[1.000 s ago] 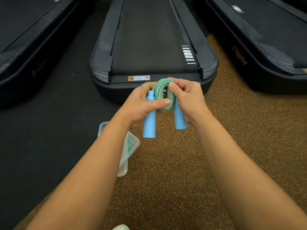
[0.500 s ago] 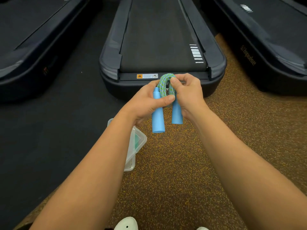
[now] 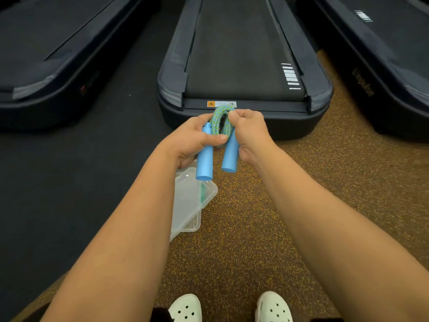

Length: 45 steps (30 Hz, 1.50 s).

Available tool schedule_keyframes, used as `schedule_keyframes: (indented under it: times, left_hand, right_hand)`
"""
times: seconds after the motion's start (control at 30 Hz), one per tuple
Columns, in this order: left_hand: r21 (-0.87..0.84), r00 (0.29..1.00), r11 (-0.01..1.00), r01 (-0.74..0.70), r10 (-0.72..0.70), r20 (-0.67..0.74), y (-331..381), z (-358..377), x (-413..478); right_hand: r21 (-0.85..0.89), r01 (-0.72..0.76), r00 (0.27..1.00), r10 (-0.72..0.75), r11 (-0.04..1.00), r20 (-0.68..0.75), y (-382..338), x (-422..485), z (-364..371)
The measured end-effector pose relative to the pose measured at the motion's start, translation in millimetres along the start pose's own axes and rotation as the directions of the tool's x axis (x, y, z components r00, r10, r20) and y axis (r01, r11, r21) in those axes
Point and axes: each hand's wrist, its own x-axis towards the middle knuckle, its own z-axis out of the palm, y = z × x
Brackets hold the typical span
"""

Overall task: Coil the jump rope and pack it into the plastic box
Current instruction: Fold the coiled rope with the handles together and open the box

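The jump rope is held just above centre frame, in front of the end of the middle treadmill: its green-and-blue cord is gathered into a tight coil, and the two blue handles hang downward side by side below it. The left hand grasps the left handle, its thumb pressed across the lower part of the coil; the right hand pinches the top of the coil, with the second handle beside its palm. The plastic box lies on the speckled floor just below the left handle, partly hidden by the left forearm; whether it stands open cannot be told for certain. The coiling appears near complete. To finish well, maintain thumb pressure so the loops do not spring apart, bring the handles parallel against the coil, and keep the bundle compact enough to enter the box without catching its rim
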Motion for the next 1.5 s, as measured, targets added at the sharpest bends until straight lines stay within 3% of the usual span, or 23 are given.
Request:
schedule_keyframes:
  times: [0.2,0.63,1.03,1.5]
  left_hand:
    - [-0.144,0.998,0.989,0.025,-0.034,-0.061,-23,5,4]
    - [-0.306,0.980,0.951,0.048,-0.104,-0.171,-45,-9,-17]
    - [-0.434,0.984,0.892,0.127,-0.169,-0.058,-72,-18,9]
    - [-0.436,0.960,0.887,0.152,-0.237,-0.147,-103,-58,19]
  right_hand:
    - [-0.009,-0.012,0.999,0.012,1.000,-0.030,17,11,0]
    - [0.005,-0.076,0.984,0.074,0.997,0.164,31,13,15]
    - [0.016,-0.116,0.983,0.112,0.993,0.147,61,35,15]
    - [-0.070,-0.127,0.971,0.139,0.989,0.196,99,58,47]
